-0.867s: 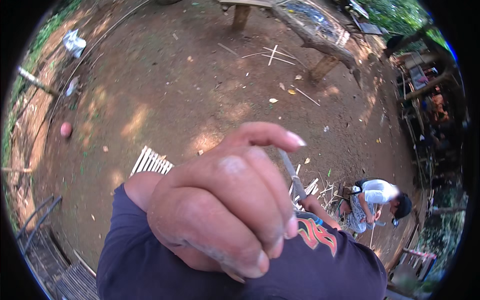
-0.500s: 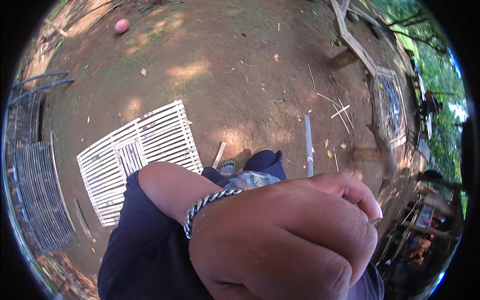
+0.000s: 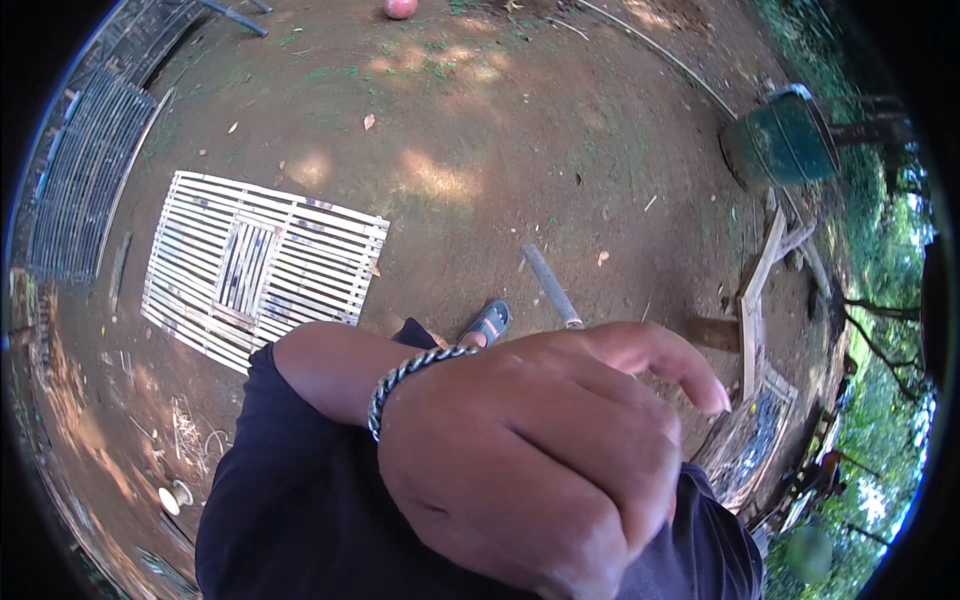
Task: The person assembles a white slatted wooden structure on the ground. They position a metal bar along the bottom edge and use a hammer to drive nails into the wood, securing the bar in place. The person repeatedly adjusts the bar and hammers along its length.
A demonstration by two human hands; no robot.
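My left hand (image 3: pixel 530 460) fills the lower middle, very close to the camera, with its back showing. A silver chain bracelet (image 3: pixel 388 390) circles the wrist. Most of its fingers curl under and out of sight, while one bent finger (image 3: pixel 690 375) reaches to the right. Anything inside the curled fingers is hidden. Just beyond the hand a long grey blade (image 3: pixel 548 280), like a machete's, points up and left; its lower end disappears behind the hand. I cannot see my right hand. Below are my dark clothes (image 3: pixel 300 500) and a sandalled foot (image 3: pixel 490 322).
A slatted bamboo panel (image 3: pixel 345 230) lies on the dirt at left, with a darker slatted rack (image 3: pixel 85 190) beyond. A pink ball (image 3: pixel 400 8) is at the far edge. At right stand a green barrel (image 3: pixel 780 142) and a wooden frame (image 3: pixel 762 290). A spool (image 3: pixel 175 497) lies lower left.
The view has swung to the right, bringing the barrel in. The blade now leans left, where it stood nearly upright before. My left hand stays close, its fingers still curled.
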